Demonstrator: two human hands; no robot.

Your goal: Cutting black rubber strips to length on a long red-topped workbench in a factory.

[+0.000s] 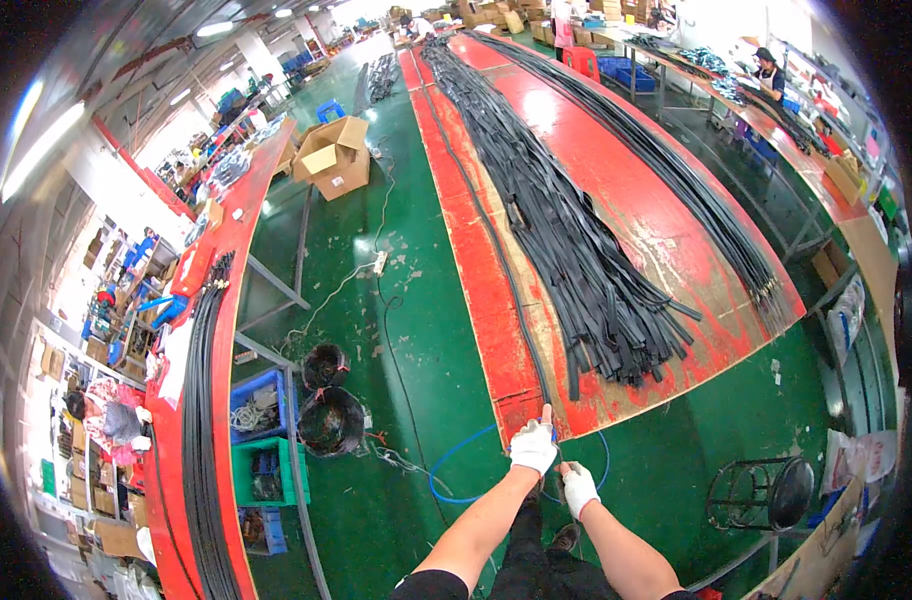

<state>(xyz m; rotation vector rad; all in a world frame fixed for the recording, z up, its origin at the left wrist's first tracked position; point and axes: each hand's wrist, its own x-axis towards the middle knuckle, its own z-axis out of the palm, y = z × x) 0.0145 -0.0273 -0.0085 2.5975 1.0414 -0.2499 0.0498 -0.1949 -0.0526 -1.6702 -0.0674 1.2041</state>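
At the near end of the long red table (476,313), my left hand (533,446), in a white glove with bare fingertips, is closed round the near end of a single long black tube (511,275). That tube runs up the table's left side. Just below and to the right, off the table edge, my right hand (579,488), gloved the same way, has its fingers closed; what they hold is too small to make out. A thin blue hose (442,490) loops beneath both hands. To the right of the tube lies a thick spread of flat black sleeves (566,240).
A bundle of black cables (696,190) lies along the table's right side. Another bundle (204,440) rests on the left red bench. An open carton (334,165), black buckets (331,420), a green crate (276,470) and a round stool (788,494) stand around. People work farther off.
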